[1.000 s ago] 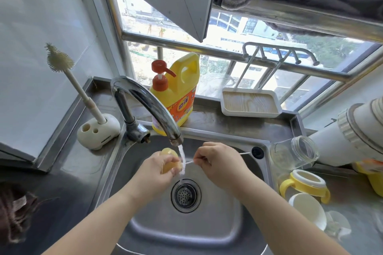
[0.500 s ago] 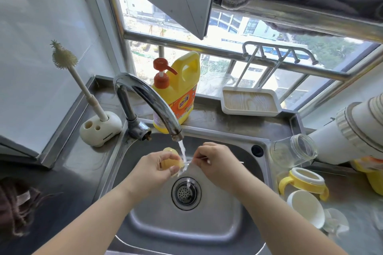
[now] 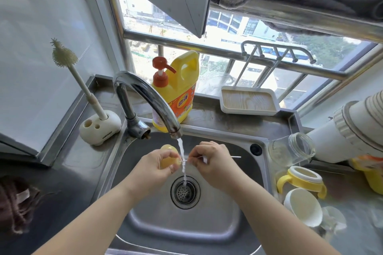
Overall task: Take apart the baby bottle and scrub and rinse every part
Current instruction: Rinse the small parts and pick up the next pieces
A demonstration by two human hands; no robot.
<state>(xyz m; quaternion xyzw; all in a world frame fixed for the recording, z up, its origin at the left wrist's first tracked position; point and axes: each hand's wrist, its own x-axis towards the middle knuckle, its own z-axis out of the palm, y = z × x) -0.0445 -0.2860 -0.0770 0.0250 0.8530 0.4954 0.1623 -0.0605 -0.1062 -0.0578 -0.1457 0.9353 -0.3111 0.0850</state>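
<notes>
Gripping a small pale-yellow bottle part [image 3: 168, 156], the left hand [image 3: 154, 164] holds it beside the tap stream [image 3: 182, 157], while the right hand [image 3: 209, 159] pinches a thin white brush [image 3: 219, 157] pointing into it. Open sink [image 3: 217, 223] basin lies below both hands; glass bottle [image 3: 294, 149] and yellow handled collar [image 3: 300, 180] sit right of the right hand.

Bright window [image 3: 228, 33] daylight, warped edges

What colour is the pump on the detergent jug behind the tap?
Orange-red pump on a yellow detergent jug, clearest in the head view.
</notes>
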